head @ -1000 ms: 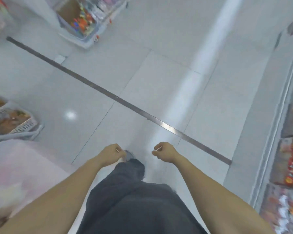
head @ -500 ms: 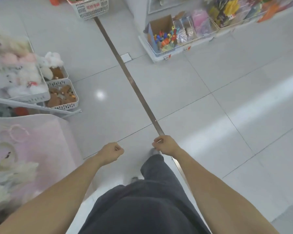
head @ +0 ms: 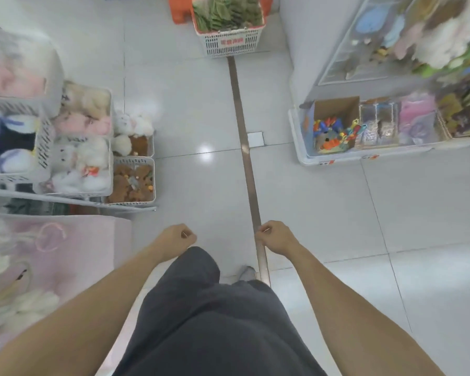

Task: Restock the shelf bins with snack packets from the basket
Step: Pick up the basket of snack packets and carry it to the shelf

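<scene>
A white plastic basket (head: 231, 42) stands on the floor at the top centre, filled with green and brown snack packets (head: 227, 13). It is far ahead of both hands. My left hand (head: 178, 238) hangs in front of my body with its fingers curled into a loose fist and holds nothing. My right hand (head: 273, 237) is curled the same way, also with nothing in it. Dark trousers fill the lower centre, with one shoe (head: 246, 273) showing.
White bins of plush toys (head: 82, 147) line the left. A low shelf (head: 364, 156) with a cardboard box of coloured items and packets stands at the right. An orange stool (head: 181, 13) sits behind the basket. A metal floor strip (head: 246, 158) runs up the aisle.
The view has swung round across the tiled floor, bringing the basket of packets into sight straight ahead. Both hands stay curled in front of my body with nothing in them.
</scene>
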Demonstrator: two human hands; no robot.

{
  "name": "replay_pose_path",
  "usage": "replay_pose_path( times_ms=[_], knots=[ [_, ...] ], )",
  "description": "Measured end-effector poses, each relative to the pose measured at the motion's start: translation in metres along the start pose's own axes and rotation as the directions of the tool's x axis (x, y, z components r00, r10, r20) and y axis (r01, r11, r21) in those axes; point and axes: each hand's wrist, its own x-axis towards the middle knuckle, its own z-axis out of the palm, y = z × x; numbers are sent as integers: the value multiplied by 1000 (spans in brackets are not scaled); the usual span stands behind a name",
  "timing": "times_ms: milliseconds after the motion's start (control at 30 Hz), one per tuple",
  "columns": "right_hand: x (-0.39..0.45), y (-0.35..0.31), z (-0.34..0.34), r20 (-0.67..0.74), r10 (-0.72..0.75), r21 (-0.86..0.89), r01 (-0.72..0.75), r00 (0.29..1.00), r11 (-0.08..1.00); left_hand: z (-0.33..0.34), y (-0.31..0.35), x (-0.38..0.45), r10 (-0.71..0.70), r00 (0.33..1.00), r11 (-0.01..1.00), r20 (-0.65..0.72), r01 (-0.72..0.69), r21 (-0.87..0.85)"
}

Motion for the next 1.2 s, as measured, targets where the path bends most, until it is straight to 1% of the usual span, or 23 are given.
replay_pose_path(
  times_ms=[100,200,333,400,500,567,667,800,933,1067,1200],
  knots=[
    [61,-48,-39,34,-2,-44,3,999,999,-39,36,52,-42,999,999,-9,41,-19],
    [126,-99,-75,66,8,-107,-1,998,994,-83,62,118,-88,995,994,36,90,-59],
    [200,-175,-134,82,27,-135,-16,996,991,-159,111,201,-83,996,986,28,86,-146],
    [232,-217,-171,82,21,-120,-11,996,993,-202,142,236,-80,997,982,20,83,-169],
    [281,-276,-231,31,-11,-60,13,999,998,-266,191,288,-71,997,985,-10,68,-156],
    [315,-308,-269,10,-32,-34,32,999,999,-302,225,322,-66,998,985,-16,62,-159],
    [372,-347,-321,3,-21,-27,21,1000,999,-346,275,379,-70,998,980,0,69,-186],
    [464,-401,-390,37,-28,-59,31,999,998,-395,346,461,-94,995,958,-13,87,-272],
    [539,-470,-455,95,-30,-93,39,995,995,-449,416,524,-98,995,927,24,100,-361],
    [614,-541,-505,96,-34,-116,45,995,992,-516,460,597,-111,994,929,16,109,-352],
    [702,-609,-541,77,8,-117,1,997,993,-589,483,691,-110,993,935,32,114,-334]
  ],
)
